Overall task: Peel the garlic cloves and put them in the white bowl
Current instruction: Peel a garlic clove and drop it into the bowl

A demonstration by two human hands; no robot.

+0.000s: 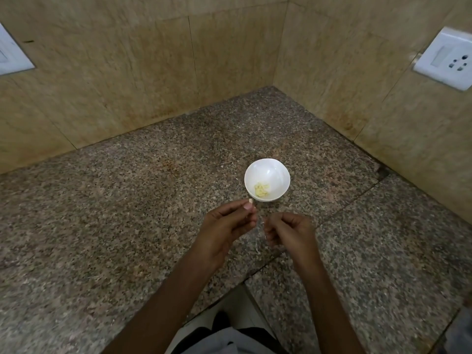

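Observation:
A small white bowl (267, 169) stands on the speckled granite counter and holds a few pale yellow peeled garlic cloves (261, 190). Just in front of the bowl, my left hand (227, 226) pinches a small garlic clove (251, 201) between thumb and fingertips, its pale tip sticking out. My right hand (288, 231) hovers close beside it, fingers curled, and pinches a thin strip of papery garlic skin (263, 227). Both hands hang a little above the counter.
The granite counter (127, 213) fills a corner between two beige tiled walls. A white socket plate (445, 58) is on the right wall and another white plate (12, 54) on the left wall. A thin shred of peel (257, 247) lies under the hands.

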